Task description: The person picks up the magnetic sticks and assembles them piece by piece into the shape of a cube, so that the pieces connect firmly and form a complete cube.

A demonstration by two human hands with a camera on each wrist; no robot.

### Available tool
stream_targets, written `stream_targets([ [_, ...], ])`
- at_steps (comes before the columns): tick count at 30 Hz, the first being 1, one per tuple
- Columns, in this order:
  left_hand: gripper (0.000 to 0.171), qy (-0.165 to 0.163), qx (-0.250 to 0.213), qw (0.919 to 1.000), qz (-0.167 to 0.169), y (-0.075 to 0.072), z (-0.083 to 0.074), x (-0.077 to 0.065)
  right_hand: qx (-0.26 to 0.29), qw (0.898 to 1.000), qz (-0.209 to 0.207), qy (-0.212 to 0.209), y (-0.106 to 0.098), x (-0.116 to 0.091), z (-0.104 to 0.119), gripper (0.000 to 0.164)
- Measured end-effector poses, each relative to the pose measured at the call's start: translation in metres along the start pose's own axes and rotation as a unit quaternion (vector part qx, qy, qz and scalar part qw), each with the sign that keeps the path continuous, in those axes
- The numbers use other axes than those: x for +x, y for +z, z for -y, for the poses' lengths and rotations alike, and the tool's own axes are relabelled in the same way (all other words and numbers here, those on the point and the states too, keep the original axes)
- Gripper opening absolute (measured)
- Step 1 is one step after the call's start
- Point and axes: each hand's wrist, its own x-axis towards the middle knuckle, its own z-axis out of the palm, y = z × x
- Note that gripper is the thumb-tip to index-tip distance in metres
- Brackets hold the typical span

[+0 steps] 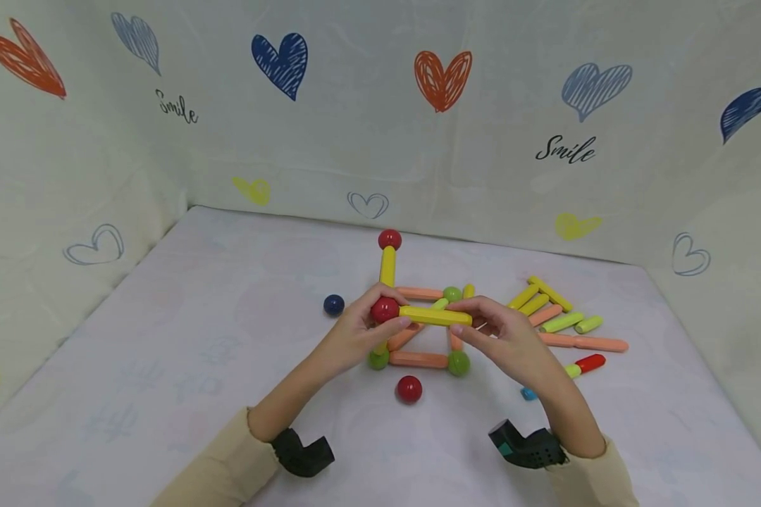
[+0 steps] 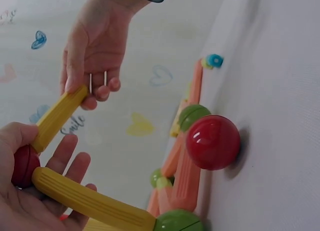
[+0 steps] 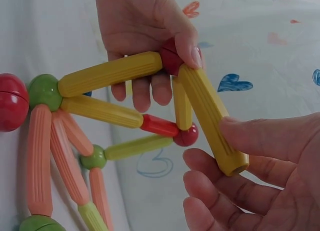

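My left hand [image 1: 354,336] grips a red ball [image 1: 385,310] at a raised corner of a frame of rods and balls. A yellow rod [image 1: 436,316] reaches sideways from that ball, and my right hand [image 1: 510,341] pinches its free end between thumb and fingers. In the right wrist view, another yellow rod [image 3: 110,73] slopes from the held ball down to a green ball [image 3: 45,92] at the frame's base. Orange rods [image 1: 418,360] and green balls [image 1: 459,363] form the base on the table. Beyond my left hand, a second red ball [image 1: 390,239] tops the frame's far side.
A loose red ball [image 1: 409,389] lies in front of the frame, and a dark blue ball [image 1: 333,305] lies left of it. Several yellow, orange and light green rods [image 1: 561,322] are spread at the right. A red-tipped rod [image 1: 590,363] lies beside my right forearm.
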Motion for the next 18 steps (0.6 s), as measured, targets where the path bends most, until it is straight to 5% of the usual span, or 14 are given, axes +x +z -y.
stream_targets([
  [10,0.026,-0.006,-0.010,0.9998,-0.015,0.001,0.002,0.001,0.007,1.000,0.013,0.013,-0.003,0.001,-0.002,0.042],
  [14,0.026,-0.011,-0.008,0.9998,-0.014,0.002,0.001,0.001,-0.016,0.996,0.086,0.025,-0.001,0.005,-0.011,0.037],
  [18,0.026,-0.013,-0.004,0.9998,-0.015,0.002,0.001,0.000,-0.036,0.981,0.189,0.020,0.013,0.008,-0.018,0.033],
])
